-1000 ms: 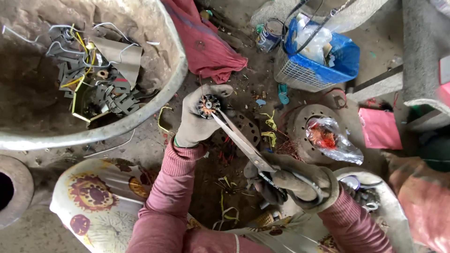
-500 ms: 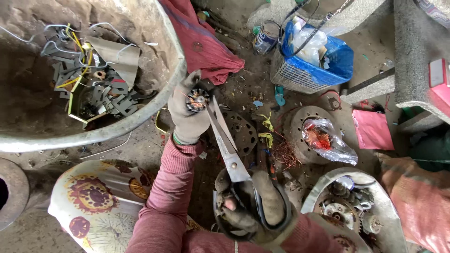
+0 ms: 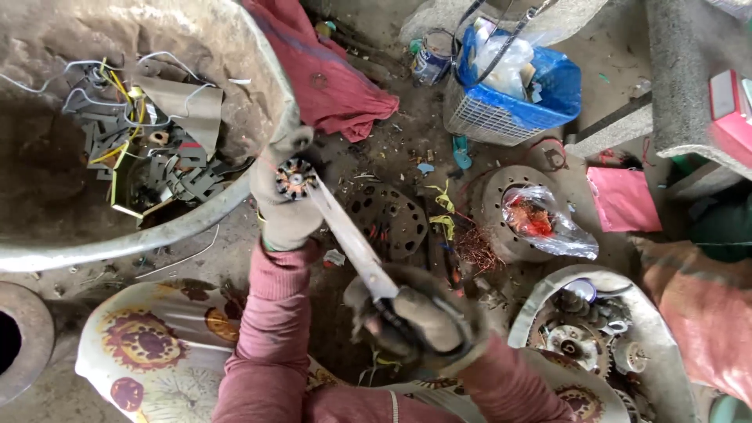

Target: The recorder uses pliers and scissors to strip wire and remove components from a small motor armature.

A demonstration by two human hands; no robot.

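Note:
My left hand, in a dirty grey glove, grips a small round motor armature with copper windings, held up near the rim of the big tub. My right hand, also gloved, is closed on the handles of long metal shears. The shears' blade tips reach up and left into the armature's windings. Both sleeves are pinkish red.
A large grey tub at the left holds metal laminations and wires. A red cloth, a blue-lined basket, a tin can, a bag with copper wire and a pan of motor parts lie around on the dirt floor.
My left hand with the armature has moved up and left toward the tub rim. My right hand with the shears has shifted left and lower, the blades staying at the armature.

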